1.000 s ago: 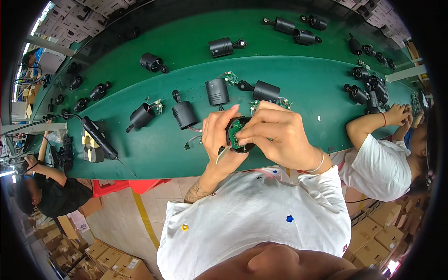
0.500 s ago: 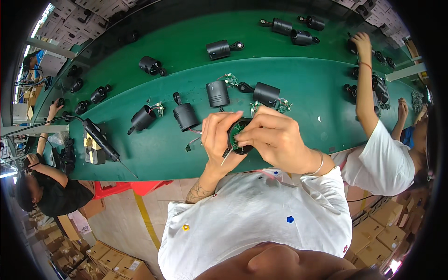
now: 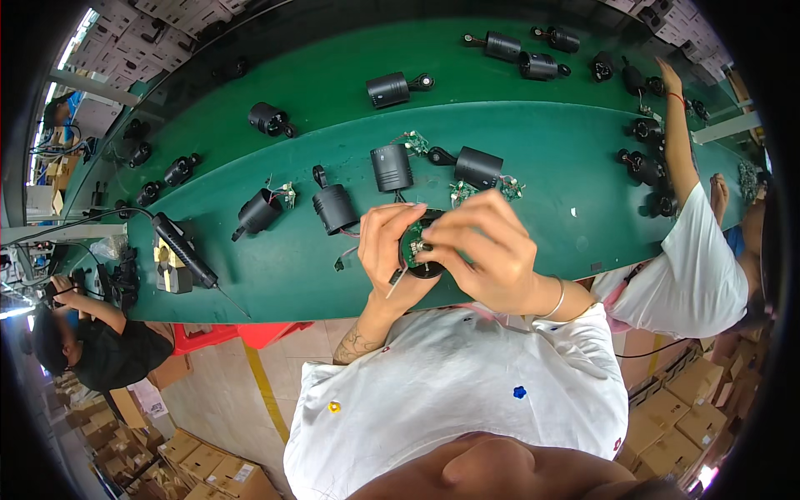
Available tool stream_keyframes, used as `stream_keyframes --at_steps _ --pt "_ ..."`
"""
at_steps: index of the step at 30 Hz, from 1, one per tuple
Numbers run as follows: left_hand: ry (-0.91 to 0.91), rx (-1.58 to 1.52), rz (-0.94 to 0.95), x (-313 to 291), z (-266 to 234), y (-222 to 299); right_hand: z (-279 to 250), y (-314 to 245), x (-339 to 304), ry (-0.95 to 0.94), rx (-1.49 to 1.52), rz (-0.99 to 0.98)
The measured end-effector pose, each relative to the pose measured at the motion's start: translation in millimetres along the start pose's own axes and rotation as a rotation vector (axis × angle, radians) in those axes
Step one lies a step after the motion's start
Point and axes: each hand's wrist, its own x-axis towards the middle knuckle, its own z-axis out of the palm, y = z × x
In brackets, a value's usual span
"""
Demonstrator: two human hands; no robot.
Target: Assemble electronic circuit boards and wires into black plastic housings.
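Observation:
Above the table's near edge, my left hand [image 3: 385,242] is wrapped round a black cylindrical housing [image 3: 434,272], its open end facing up. A green circuit board [image 3: 412,244] shows inside that opening. The thumb and fingers of my right hand [image 3: 493,254] are pinched together over the board; whatever lies between them is too small to make out. A short dark strip with a pale end [image 3: 397,282] sticks out by my left thumb. Just beyond my hands lie similar black housings [image 3: 334,208] [image 3: 392,168] [image 3: 478,167], several with wired circuit boards [image 3: 509,187] hanging out.
An electric screwdriver [image 3: 185,252] on a cable rests over a small block-shaped box [image 3: 171,271] at the left. More housings [image 3: 388,89] lie on the green strip [image 3: 333,62] behind. Co-workers sit at the left [image 3: 100,350] and right [image 3: 696,267], one arm reaching over the table.
My right hand has lifted slightly and shifted off the housing's opening, showing more of the board. The right co-worker's hand has moved farther right, uncovering housings there.

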Motion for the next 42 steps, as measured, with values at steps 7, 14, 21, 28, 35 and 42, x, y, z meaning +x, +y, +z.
stream_keyframes --at_steps 7,14,21,28,35,42 --pt "0.092 0.037 0.073 -4 -2 -1 -1 5 9 -0.057 0.365 0.417" --pt "0.087 0.0 0.115 -2 2 -4 8 14 -4 -0.191 0.639 0.503" --pt "0.053 0.019 0.027 -5 4 1 5 20 -2 -0.223 0.689 0.562" --pt "-0.053 0.019 -0.162 -4 7 6 -15 16 15 -0.101 0.458 0.366" --pt "-0.162 0.132 -0.229 -8 10 5 -9 5 8 0.011 0.154 0.056" --pt "-0.053 0.156 -0.132 2 9 10 4 7 0 0.248 0.248 0.263"
